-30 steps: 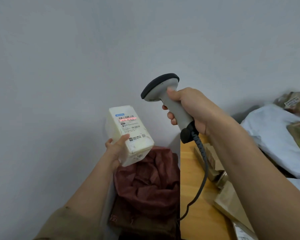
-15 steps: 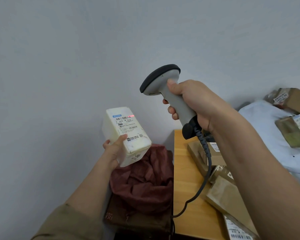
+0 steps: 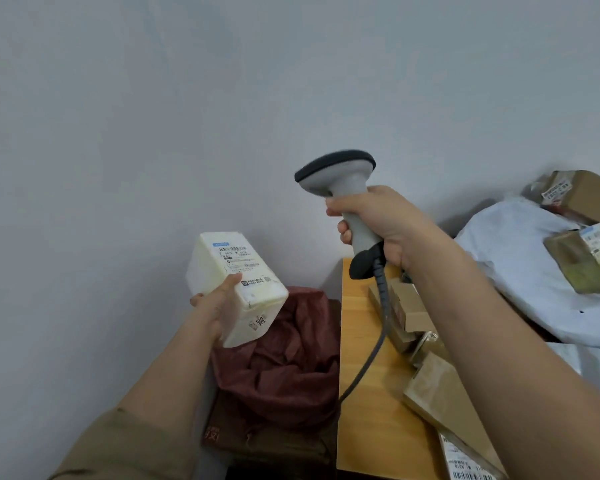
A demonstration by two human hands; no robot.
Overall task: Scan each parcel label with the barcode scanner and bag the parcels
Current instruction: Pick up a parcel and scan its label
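Parcel point(image 3: 234, 285) in white wrap sits at about seven o'clock from centre, held up in the air by the left hand point(image 3: 215, 306), whose thumb lies across the near edge of the printed label point(image 3: 243, 263) while the other fingers curl underneath (mostly hidden behind the box). At three o'clock from it, well apart, the right hand point(image 3: 378, 223) grips the grey handle of the barcode scanner point(image 3: 340, 188), fingers wrapped tight round it, the dark head tipped toward the left. Its coiled cable point(image 3: 378, 323) drops to the wooden table point(image 3: 364, 410) at five o'clock. A dark red bag point(image 3: 281, 368) lies crumpled directly below the parcel. Brown parcels point(image 3: 440, 393) lie on the table, and a white bag point(image 3: 520, 268) bears more at four o'clock.
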